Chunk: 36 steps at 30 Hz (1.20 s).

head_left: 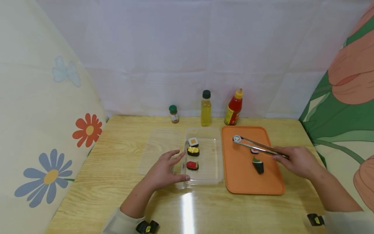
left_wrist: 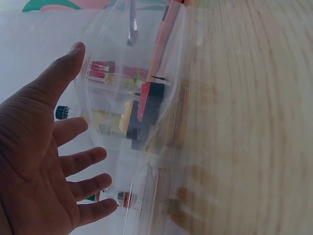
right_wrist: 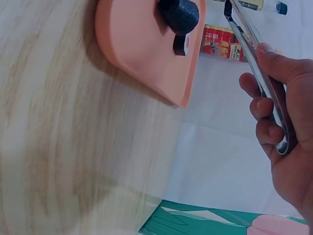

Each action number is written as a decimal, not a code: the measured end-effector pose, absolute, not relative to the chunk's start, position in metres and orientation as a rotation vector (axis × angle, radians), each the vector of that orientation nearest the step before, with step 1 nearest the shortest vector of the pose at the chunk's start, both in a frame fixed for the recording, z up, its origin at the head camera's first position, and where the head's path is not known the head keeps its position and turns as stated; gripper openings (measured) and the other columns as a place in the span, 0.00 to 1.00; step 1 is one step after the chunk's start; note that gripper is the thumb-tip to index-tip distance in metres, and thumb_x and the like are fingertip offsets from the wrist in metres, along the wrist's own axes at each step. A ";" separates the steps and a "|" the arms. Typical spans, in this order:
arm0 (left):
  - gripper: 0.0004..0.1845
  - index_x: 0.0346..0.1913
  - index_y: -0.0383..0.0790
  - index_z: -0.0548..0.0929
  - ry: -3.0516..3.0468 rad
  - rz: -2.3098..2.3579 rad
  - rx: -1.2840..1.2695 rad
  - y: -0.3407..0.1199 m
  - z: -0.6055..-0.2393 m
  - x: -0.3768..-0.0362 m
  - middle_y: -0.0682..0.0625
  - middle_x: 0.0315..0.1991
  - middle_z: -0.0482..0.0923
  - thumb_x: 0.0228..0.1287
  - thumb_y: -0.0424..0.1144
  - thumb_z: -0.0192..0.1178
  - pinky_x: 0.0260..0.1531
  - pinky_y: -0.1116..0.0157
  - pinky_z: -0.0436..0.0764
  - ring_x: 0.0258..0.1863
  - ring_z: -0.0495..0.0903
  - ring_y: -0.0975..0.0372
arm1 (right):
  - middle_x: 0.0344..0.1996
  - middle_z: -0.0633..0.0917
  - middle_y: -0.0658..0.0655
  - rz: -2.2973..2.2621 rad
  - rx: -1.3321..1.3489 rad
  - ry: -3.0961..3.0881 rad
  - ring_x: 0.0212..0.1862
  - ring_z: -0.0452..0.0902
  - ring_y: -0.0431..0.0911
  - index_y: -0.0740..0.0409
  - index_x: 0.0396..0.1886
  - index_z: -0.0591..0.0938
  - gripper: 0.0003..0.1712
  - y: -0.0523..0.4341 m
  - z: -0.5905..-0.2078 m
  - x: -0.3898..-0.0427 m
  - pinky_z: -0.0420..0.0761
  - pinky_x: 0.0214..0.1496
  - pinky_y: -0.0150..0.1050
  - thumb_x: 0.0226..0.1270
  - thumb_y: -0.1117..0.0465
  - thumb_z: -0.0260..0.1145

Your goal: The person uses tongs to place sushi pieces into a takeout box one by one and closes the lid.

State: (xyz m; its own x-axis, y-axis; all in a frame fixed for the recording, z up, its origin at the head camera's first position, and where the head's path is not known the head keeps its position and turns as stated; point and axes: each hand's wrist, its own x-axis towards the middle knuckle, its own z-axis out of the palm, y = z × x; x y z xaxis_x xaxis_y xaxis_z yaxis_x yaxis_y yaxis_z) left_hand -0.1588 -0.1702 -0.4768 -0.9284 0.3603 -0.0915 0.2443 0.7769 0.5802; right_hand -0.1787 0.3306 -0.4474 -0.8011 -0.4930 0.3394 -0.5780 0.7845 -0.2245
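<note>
The metal tongs (head_left: 264, 150) are held in the right-hand grip (head_left: 299, 161). A small round roll (head_left: 237, 139) is pinched in their tips, over the orange tray (head_left: 248, 187). On the tray, a white-and-black roll (head_left: 254, 151) and a black cone (head_left: 258, 167) are seen. The left-hand grip (head_left: 165, 172) is spread out by the clear box (head_left: 208, 165), where three sushi pieces (head_left: 193, 152) are lined up. Behind, two bottles (head_left: 205, 113) and a jar (head_left: 174, 116) are stood on the worktop (head_left: 117, 156).
</note>
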 end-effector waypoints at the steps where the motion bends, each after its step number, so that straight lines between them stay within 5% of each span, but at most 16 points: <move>1: 0.55 0.80 0.54 0.66 2.772 0.865 0.478 -0.170 -0.477 -0.159 0.46 0.80 0.58 0.52 0.72 0.72 0.70 0.38 0.65 0.79 0.56 0.43 | 0.33 0.91 0.53 0.468 0.838 -2.710 0.22 0.65 0.30 0.61 0.51 0.90 0.20 0.329 -0.447 -0.179 0.66 0.24 0.33 0.60 0.59 0.80; 36: 0.55 0.80 0.52 0.66 2.769 0.872 0.504 -0.171 -0.478 -0.161 0.45 0.80 0.59 0.52 0.72 0.72 0.68 0.37 0.66 0.78 0.56 0.42 | 0.27 0.86 0.43 0.493 0.957 -2.734 0.22 0.68 0.31 0.58 0.51 0.91 0.17 0.288 -0.417 -0.204 0.70 0.25 0.33 0.64 0.58 0.78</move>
State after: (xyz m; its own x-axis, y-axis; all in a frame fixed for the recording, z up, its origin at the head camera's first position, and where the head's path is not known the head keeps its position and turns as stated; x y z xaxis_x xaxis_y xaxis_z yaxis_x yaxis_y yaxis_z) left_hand -0.1605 -0.1713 -0.4780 -0.9231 0.3759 -0.0813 0.2615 0.7685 0.5840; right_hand -0.2039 0.2876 -0.4167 -0.7693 -0.5661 0.2962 -0.6339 0.7341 -0.2432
